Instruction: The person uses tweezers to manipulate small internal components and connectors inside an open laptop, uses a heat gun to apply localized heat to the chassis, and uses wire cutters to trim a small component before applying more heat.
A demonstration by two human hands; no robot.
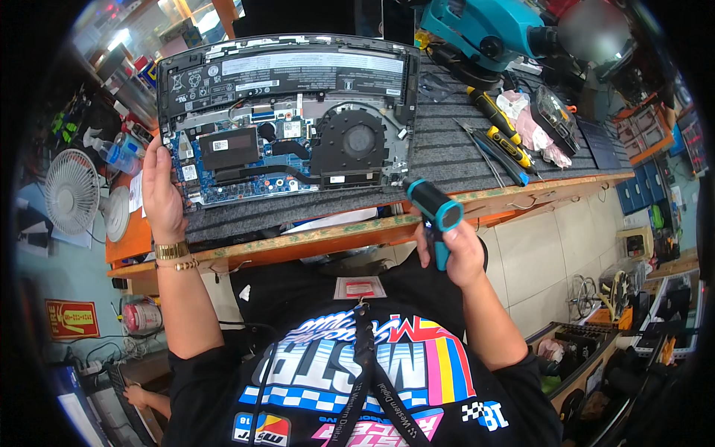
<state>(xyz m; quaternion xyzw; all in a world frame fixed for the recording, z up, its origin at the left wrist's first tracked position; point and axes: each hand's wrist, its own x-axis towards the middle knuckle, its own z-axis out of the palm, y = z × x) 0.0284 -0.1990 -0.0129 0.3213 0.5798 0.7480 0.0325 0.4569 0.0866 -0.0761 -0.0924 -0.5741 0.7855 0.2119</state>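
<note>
An opened laptop base (287,119) lies on a striped grey mat, showing its long battery along the back, a blue board, a heatsink pipe and a round black fan. My left hand (162,186) grips the laptop's left edge, thumb and fingers against its side. My right hand (454,249) is closed around the handle of a small black-and-teal blower (433,205), held just in front of the laptop's right front corner with its narrow end toward the laptop.
Yellow screwdrivers (488,112), tweezers, crumpled tissues (536,134) and a teal microscope (477,41) occupy the bench's right. A white fan (71,182) stands at left. The wooden bench edge (372,242) runs before me. Another person's hand (135,395) shows at lower left.
</note>
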